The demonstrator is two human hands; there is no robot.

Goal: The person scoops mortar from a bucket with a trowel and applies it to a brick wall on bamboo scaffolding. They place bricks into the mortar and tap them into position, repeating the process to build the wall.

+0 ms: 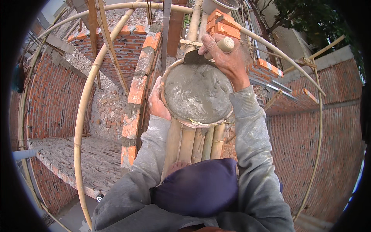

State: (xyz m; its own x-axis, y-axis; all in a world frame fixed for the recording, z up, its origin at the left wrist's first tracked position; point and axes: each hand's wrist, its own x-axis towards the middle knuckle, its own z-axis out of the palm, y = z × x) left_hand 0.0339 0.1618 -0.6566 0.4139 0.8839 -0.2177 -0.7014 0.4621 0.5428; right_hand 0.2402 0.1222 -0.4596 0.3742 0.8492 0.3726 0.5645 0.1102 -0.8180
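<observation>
A round bucket [167, 102] full of wet grey mortar [201, 91] stands in front of me on bamboo poles. My left hand [157, 99] lies against the bucket's left side, its fingers stretched along the outer wall. In my right hand [226, 58], above the far right rim, is a trowel with a pale rounded handle [226, 45]. Its dark blade [195, 58] meets the mortar near the far rim. Part of the blade is hidden by the hand and the mortar.
Orange bricks [224, 28] are stacked just beyond the bucket, with another container [222, 4] behind them. A partly built brick wall [136, 91] with a string line runs along my left. Bamboo poles [187, 145] form the platform beneath me; a bent-looking bamboo rail [80, 127] curves at left.
</observation>
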